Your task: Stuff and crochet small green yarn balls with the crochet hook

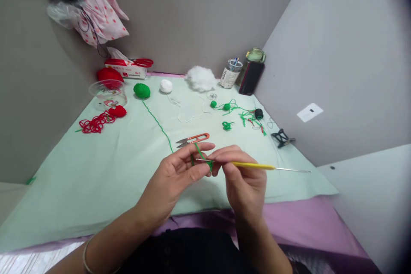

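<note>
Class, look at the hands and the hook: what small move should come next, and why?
Probably the right hand should catch the green strand with the yellow-handled hook: the hook's metal tip sits close to that strand, which slopes down from the left hand toward the small green piece pinched there.

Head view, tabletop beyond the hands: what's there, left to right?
Clear plastic tub → green yarn ball → white yarn ball → white stuffing → can → black spool → black stand.

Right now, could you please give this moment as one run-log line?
left hand: holding green crochet piece; right hand: holding yellow-handled hook; near hands: orange snips; farther back: green yarn ball
</note>
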The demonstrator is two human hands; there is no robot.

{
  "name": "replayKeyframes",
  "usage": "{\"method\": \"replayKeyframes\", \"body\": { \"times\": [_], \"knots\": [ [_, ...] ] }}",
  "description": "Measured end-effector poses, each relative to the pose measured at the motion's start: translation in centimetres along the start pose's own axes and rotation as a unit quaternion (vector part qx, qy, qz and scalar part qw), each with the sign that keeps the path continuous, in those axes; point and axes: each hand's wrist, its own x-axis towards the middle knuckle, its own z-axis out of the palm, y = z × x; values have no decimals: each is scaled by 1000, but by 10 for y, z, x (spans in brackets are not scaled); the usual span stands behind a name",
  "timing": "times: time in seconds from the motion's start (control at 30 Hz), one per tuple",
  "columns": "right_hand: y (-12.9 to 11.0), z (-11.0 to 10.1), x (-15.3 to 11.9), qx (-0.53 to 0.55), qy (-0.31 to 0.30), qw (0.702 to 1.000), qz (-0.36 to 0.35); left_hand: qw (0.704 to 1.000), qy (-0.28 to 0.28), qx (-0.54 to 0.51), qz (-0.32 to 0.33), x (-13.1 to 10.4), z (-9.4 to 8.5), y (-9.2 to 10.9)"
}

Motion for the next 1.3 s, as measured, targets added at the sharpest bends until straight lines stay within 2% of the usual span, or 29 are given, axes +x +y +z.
{"method": "replayKeyframes", "body": {
  "times": [0.13, 0.33, 0.4, 0.5, 0.57, 0.63, 0.7, 0.73, 0.8, 0.87, 0.9, 0.97, 1.03, 1.17, 1.23, 1.3],
  "knots": [
    [1, 0, 0, -9, 2, 1000, 3, 999, 40, 28, 13, 3, -2, -2],
    [4, -3, 3, 54, 5, 997, 49, 996, 46, 67, 33, 7, -7, 0],
    [2, -5, 2, 26, 1, 999, 36, 994, 58, 85, 39, 7, -9, 1],
    [-1, -7, -1, -108, -22, 993, -36, 990, 79, 105, 49, 7, -9, 2],
    [1, -8, -4, -217, -59, 968, -114, 989, 87, 111, 51, 6, -9, 2],
    [6, -8, -7, -317, -91, 926, -186, 991, 78, 94, 49, 7, -8, 0],
    [11, -7, -10, -386, -86, 888, -234, 997, 56, 40, 23, 8, -8, -2],
    [13, -6, -11, -400, -72, 882, -239, 999, 43, 3, -1, 9, -7, -3],
    [13, -4, -12, -369, -38, 904, -212, 996, 26, -69, -54, 10, -7, -4],
    [11, -3, -11, -266, 1, 952, -149, 991, 22, -106, -84, 11, -8, -3],
    [10, -2, -10, -202, 16, 972, -115, 990, 27, -109, -84, 11, -8, -3],
    [8, 0, -6, -101, 30, 992, -64, 993, 42, -90, -66, 11, -7, -3],
    [9, 2, -3, -77, 19, 996, -44, 996, 47, -57, -43, 11, -7, -4],
    [12, 4, -2, -115, 2, 992, -61, 999, 43, -4, -3, 11, -6, -9],
    [15, 5, -5, -159, -4, 984, -77, 999, 53, 7, 12, 11, -6, -11],
    [18, 5, -9, -241, -16, 963, -121, 998, 61, -7, 16, 12, -6, -14]
  ]
}}
